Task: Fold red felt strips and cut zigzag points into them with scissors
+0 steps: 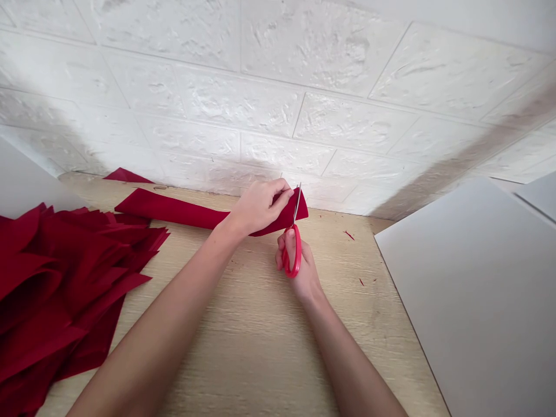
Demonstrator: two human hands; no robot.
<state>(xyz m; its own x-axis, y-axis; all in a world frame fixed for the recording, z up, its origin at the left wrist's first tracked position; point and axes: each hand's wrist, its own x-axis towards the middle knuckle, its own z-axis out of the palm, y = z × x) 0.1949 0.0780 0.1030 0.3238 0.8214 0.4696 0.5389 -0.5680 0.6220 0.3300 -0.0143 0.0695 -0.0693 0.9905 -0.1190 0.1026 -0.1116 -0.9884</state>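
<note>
A long strip of dark red fabric (pixel 182 209) stretches across the table near the wall. My left hand (pixel 260 207) grips it close to its right end, thumb and fingers pinched on the upper edge. In my right hand (pixel 299 260) is a pair of scissors (pixel 297 252) with red handles, my fingers through the loops. Their metal blades point up toward the wall and lie across the strip, just right of my left fingertips. How far the blades are parted is hard to make out.
A large heap of red fabric pieces (pixel 65 289) covers the left side of the wooden table (pixel 243 341). Another red scrap (pixel 128 175) lies by the white brick-patterned wall (pixel 269 110). Small red snippets (pixel 349 235) are scattered at right, beside a white panel (pixel 473 289).
</note>
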